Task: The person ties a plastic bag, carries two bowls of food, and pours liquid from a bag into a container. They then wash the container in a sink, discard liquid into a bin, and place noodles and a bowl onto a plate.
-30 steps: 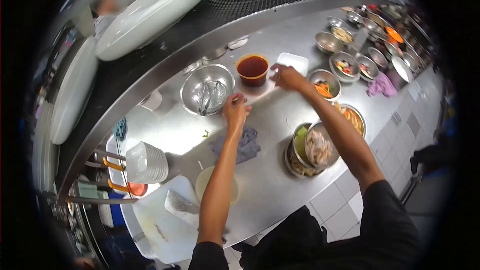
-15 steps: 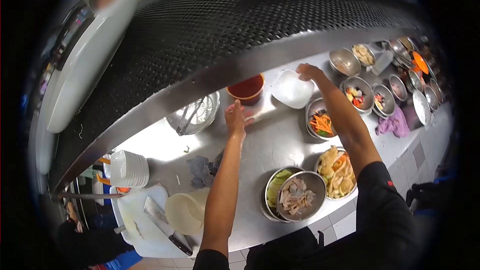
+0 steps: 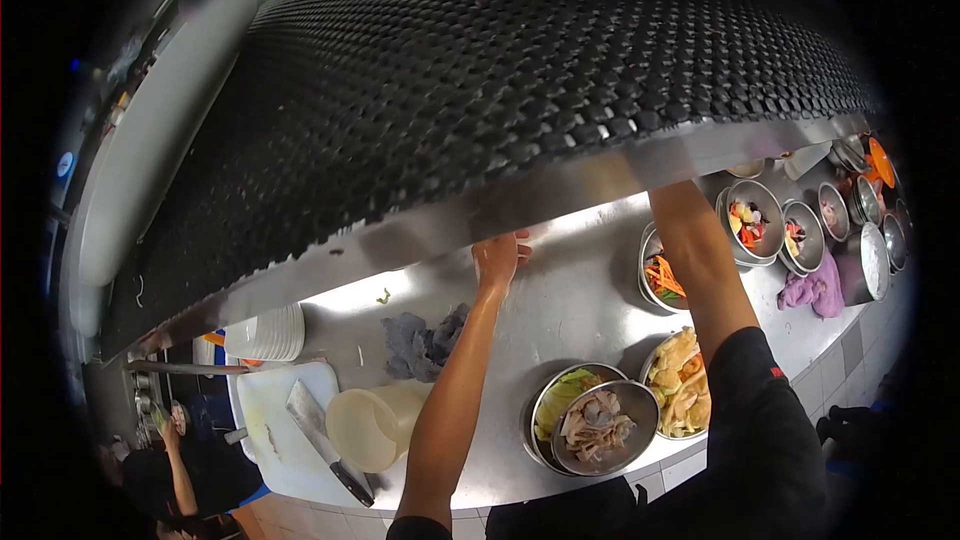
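My left hand [image 3: 497,262] is low at the shelf's front edge, fingers partly showing and apart, with nothing seen in them. My right forearm [image 3: 700,265] reaches up under the shelf, and the hand itself is hidden behind the shelf edge. Beside that forearm stands a steel bowl of shredded carrot and greens [image 3: 664,278]. A grey cloth [image 3: 415,345] lies crumpled left of my left forearm. Nearer me are a bowl of raw seafood or meat pieces [image 3: 603,430], overlapping a bowl of cut green vegetable [image 3: 562,395], and a bowl of yellow fried pieces [image 3: 683,390].
The black-matted shelf [image 3: 480,110] overhangs the steel counter [image 3: 550,315]. At left are stacked white bowls [image 3: 268,333], a cutting board [image 3: 275,440] with a cleaver [image 3: 318,425], and a plastic jug [image 3: 368,430]. Ingredient bowls [image 3: 752,220] and a purple cloth [image 3: 815,288] sit right. Another person's arm [image 3: 178,465] shows lower left.
The view has shifted, so the shelf now covers the red-filled tub, white bowl and steel strainer. My right hand has gone out of sight under the shelf; my left has moved forward.
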A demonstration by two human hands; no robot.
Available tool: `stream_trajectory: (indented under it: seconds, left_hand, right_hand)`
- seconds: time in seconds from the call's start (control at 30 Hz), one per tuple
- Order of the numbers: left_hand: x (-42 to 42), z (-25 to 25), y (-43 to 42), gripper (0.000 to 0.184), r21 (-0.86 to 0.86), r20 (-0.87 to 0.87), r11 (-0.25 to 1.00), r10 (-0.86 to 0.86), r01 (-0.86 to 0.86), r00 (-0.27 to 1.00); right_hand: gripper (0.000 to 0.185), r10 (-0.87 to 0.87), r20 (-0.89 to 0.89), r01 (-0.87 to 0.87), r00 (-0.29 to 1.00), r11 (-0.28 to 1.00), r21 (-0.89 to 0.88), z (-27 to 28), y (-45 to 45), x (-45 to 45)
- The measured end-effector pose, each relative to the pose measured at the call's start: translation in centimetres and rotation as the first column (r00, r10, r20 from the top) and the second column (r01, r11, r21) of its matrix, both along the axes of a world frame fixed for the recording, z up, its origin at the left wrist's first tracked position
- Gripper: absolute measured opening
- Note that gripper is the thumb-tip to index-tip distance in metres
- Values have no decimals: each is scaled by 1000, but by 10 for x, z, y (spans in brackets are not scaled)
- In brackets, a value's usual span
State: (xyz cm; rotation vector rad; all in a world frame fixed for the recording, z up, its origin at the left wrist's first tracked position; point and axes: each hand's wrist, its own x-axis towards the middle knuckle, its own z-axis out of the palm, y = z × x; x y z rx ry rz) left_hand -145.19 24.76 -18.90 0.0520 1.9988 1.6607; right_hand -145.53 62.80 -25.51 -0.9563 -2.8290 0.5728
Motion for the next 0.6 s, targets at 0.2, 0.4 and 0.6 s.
stream_trajectory:
  seconds: [0.2,0.4,0.6]
  left_hand:
    - [-3,-19,-10,39,94,29,993,68,-70,997]
    - [4,-31,-15,41,87,63,990,102,-107,993]
    - [0,-41,-25,41,110,83,983,138,-146,987]
  right_hand:
    - [30,83,-10,-83,997,996,-32,-1,-20,24]
    - [30,91,-25,-93,996,994,-57,-11,-24,29]
    - [29,97,-33,-99,995,992,-71,-12,-27,33]
